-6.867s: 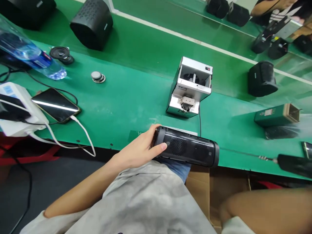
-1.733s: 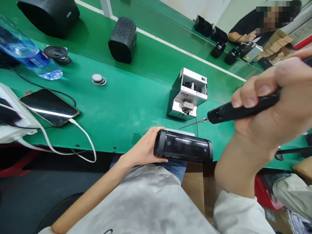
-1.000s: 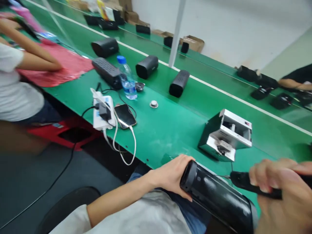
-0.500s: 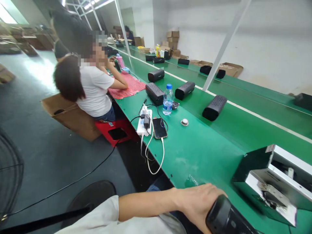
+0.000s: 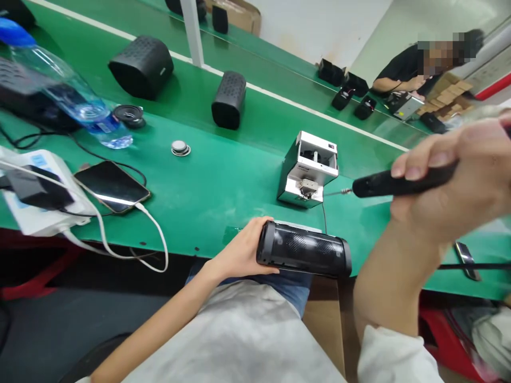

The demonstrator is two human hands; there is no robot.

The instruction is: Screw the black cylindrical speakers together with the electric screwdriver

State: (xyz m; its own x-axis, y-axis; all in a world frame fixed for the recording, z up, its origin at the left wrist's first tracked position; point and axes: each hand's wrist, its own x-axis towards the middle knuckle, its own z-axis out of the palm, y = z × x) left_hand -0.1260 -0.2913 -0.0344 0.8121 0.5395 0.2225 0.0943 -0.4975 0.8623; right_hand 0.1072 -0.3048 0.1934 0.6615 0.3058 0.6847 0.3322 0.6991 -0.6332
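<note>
My left hand (image 5: 243,250) grips the left end of a black speaker (image 5: 305,250) with a perforated grille, at the table's near edge. My right hand (image 5: 467,170) is raised at the right, wrapped round a black electric screwdriver (image 5: 383,184). Its thin bit points left and looks close to the front of a silver and black screw feeder (image 5: 307,170). From this angle I cannot tell whether the bit touches the feeder.
Other black speakers (image 5: 229,101) stand farther back on the green table (image 5: 199,186). At the left are a water bottle (image 5: 75,101), a phone (image 5: 114,186), a power strip (image 5: 48,197) and loose cables. Past the glass divider sits another person (image 5: 407,69).
The view has swung to the right and down. My right hand with the screwdriver has come into view, and the speaker in my left hand now shows whole.
</note>
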